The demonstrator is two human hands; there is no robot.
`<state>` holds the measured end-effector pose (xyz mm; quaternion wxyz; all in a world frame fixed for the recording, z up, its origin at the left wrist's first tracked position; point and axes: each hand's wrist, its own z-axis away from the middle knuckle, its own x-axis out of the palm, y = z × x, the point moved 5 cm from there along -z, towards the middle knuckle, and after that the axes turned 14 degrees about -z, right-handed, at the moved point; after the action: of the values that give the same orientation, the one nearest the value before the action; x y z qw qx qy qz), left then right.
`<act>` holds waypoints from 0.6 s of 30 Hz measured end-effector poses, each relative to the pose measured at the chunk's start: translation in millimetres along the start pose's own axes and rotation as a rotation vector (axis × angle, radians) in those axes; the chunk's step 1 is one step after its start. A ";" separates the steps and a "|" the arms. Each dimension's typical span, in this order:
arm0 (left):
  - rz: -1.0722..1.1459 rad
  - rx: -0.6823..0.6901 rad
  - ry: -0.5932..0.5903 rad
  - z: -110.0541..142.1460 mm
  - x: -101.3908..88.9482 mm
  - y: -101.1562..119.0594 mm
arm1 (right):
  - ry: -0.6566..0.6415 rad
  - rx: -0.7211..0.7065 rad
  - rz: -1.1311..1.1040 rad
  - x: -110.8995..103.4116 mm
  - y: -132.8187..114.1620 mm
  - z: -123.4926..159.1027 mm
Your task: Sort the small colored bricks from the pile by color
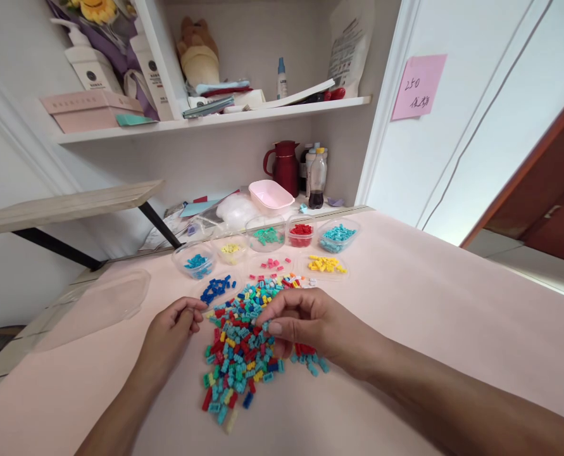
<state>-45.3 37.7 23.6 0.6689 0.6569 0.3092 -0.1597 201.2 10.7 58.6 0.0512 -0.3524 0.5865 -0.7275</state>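
Note:
A heap of small mixed-colour building bricks [237, 358] lies on the pink tabletop in front of me. Over the heap's right side, my right hand [305, 323] is pinched, with a light blue brick [265, 326] showing between thumb and index fingertip. My left hand [181, 316] rests at the heap's left edge with its fingers curled together; whatever they may hold is hidden. Just beyond its fingertips are dark blue bricks [218, 289] on a clear lid. A small group of red and light blue bricks [310, 360] lies partly under my right hand.
Clear tubs hold blue [197, 265], pale yellow [231, 251], green [268, 236], red [300, 234] and light blue bricks [338, 237]. Yellow bricks [326, 264] and pink bricks [272, 264] lie nearer. A large clear lid [96, 307] is at left; a pink tub [271, 195] stands behind.

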 end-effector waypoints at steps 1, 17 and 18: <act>0.002 -0.001 -0.001 0.0 0.1 0.1 | -0.007 0.013 -0.002 1.2 1.8 0.0; 0.022 -0.017 -0.018 -0.9 1.3 -4.2 | -0.089 -0.014 0.081 4.5 7.4 0.5; 0.018 -0.015 -0.015 -1.1 1.0 -4.4 | -0.095 -0.034 0.137 3.4 7.2 -0.1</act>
<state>-47.4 38.6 19.6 0.6775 0.6535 0.2992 -0.1562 196.1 6.9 53.8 0.1230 -0.3464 0.6183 -0.6947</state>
